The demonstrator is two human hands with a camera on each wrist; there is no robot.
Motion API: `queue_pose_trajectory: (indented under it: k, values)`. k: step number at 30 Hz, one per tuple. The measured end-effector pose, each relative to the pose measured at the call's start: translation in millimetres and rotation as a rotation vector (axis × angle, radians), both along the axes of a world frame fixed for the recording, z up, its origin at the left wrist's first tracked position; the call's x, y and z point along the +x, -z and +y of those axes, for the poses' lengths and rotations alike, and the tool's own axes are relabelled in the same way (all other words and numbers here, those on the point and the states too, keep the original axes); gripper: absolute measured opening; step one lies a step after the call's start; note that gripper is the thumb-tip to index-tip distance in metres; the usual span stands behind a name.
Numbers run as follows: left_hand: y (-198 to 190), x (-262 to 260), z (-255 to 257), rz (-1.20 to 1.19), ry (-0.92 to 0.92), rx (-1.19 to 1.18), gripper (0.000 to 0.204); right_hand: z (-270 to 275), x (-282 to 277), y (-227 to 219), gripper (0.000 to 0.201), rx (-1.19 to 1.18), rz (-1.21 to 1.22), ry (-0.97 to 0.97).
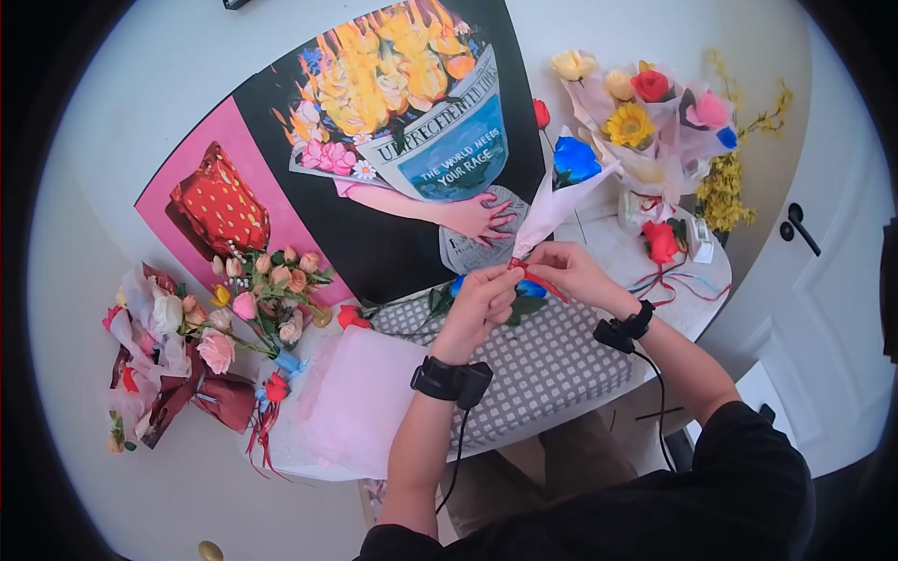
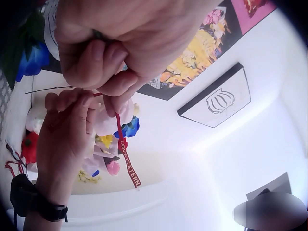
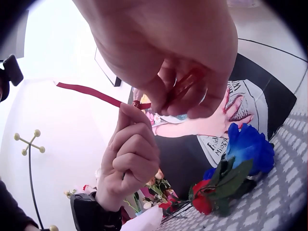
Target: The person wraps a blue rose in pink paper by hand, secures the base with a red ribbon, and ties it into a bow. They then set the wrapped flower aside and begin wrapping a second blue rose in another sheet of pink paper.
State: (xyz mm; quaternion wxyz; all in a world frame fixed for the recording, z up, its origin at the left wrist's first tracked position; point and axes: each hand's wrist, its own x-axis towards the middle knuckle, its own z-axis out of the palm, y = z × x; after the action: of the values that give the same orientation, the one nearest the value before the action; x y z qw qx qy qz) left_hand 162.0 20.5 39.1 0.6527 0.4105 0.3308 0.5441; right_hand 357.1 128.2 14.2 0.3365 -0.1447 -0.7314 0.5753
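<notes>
A single blue rose (image 1: 575, 161), wrapped in pale pink paper (image 1: 552, 210), stands tilted above the table. My left hand (image 1: 482, 304) grips the bottom of the wrapping, its thumb and index finger pinching a red ribbon (image 2: 129, 166) there. Printed lettering reading "LOVE IS ETERN" runs along the ribbon's hanging end in the left wrist view. Close beside it, my right hand (image 1: 580, 276) pinches another stretch of the same red ribbon (image 3: 185, 87) between curled fingers. The stem is mostly hidden behind the hands.
Loose blue roses (image 3: 250, 147) and a red rose (image 3: 202, 198) lie on the checked cloth (image 1: 543, 374). Pale pink wrapping sheets (image 1: 360, 393) lie at left, near bouquets (image 1: 215, 351). A larger bouquet (image 1: 645, 122) stands back right, with a red rose (image 1: 660, 241) and ribbons before it.
</notes>
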Motion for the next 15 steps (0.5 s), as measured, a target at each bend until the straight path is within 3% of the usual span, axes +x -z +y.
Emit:
queue_pose_trajectory:
  k: [5,8,10,15]
  values:
    - [-1,2,0,-0.020,0.084,-0.025,0.013,-13,4,-5,0.010,-0.038,0.093,0.088]
    - [0,0,-1,-0.053,0.088,0.009,0.013,-21,10,-15,0.013,-0.149,0.070,0.040]
    - [-2,0,-1,-0.051,0.090,-0.002,0.014,-21,11,-18,0.016,-0.402,0.147,-0.078]
    - [2,-3,0,-0.093,0.122,0.019,0.013,-25,9,-17,0.020,-0.463,0.140,-0.078]
